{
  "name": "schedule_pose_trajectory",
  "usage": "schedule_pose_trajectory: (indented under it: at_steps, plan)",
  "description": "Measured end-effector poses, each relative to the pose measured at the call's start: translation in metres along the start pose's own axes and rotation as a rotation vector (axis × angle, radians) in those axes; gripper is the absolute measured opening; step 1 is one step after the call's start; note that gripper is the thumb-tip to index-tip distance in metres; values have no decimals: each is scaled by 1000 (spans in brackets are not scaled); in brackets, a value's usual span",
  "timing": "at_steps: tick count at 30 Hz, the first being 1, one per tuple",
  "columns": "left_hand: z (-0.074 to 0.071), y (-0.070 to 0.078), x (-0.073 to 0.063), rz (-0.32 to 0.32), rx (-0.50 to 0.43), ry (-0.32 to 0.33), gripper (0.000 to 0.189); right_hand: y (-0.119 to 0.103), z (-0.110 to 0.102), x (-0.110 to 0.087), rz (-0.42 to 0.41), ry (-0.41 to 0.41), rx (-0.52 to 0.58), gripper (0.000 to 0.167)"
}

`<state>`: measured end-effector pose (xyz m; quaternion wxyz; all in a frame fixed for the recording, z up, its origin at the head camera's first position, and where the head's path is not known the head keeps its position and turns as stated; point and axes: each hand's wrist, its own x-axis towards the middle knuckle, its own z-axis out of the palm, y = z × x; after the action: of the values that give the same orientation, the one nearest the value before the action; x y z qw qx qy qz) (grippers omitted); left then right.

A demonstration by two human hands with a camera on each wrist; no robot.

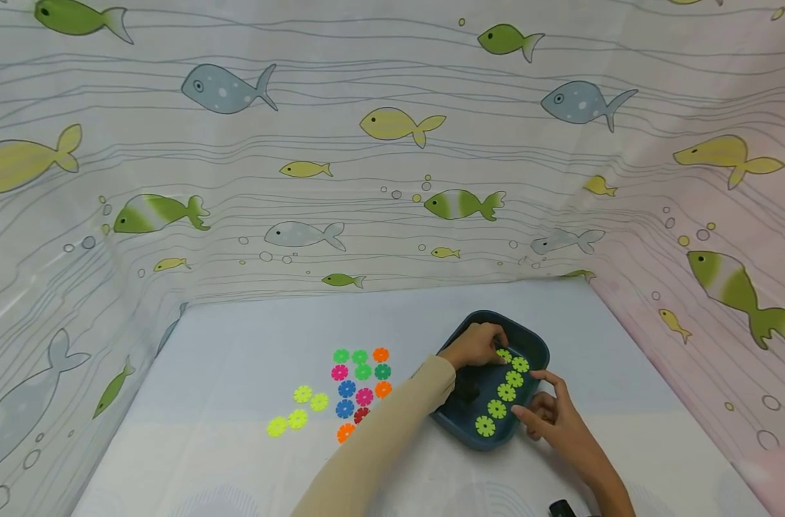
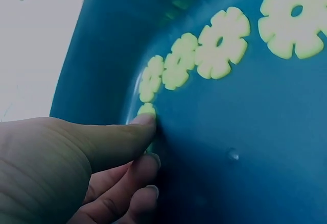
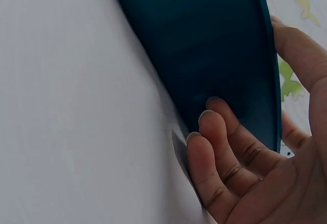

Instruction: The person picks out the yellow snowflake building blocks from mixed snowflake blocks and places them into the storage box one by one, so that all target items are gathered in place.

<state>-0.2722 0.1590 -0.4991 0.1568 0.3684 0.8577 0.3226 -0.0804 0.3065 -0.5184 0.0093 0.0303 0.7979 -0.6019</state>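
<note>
Beige slv (image 1: 379, 441), yel-grn discs (image 1: 515, 378), notched

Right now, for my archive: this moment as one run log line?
left grip pinches yellow-green flower-shaped disc | right grip holds dark-blue rectangular tray | multicoloured flower-shaped discs outside tray

Blue tray (image 1: 466, 415) on white table (image 1: 237, 345). Left hand (image 1: 475, 346), sleeved, reaches in; fingertips on top disc (image 1: 503, 357) of a six-piece yellow row. Right hand (image 1: 560, 420) grips tray's right rim. Left of tray: four yellow discs (image 1: 298, 418), then mixed-colour discs (image 1: 364, 396), partly behind the sleeve (image 1: 379, 438). Fish-print cloth (image 1: 340, 93) behind and both sides. Black object (image 1: 561, 508) at bottom edge.
</note>
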Motion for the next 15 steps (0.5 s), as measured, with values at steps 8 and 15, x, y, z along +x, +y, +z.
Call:
schedule_pose_trajectory:
  at_steps: [8,15]
  plan:
    - [-14,9,-5,62,-4,7,26,-1,1,0,-5,-1,-12,76]
    - [-33,19,-18,100,-36,-9,22,-1,0,-1,11,-11,15,76]
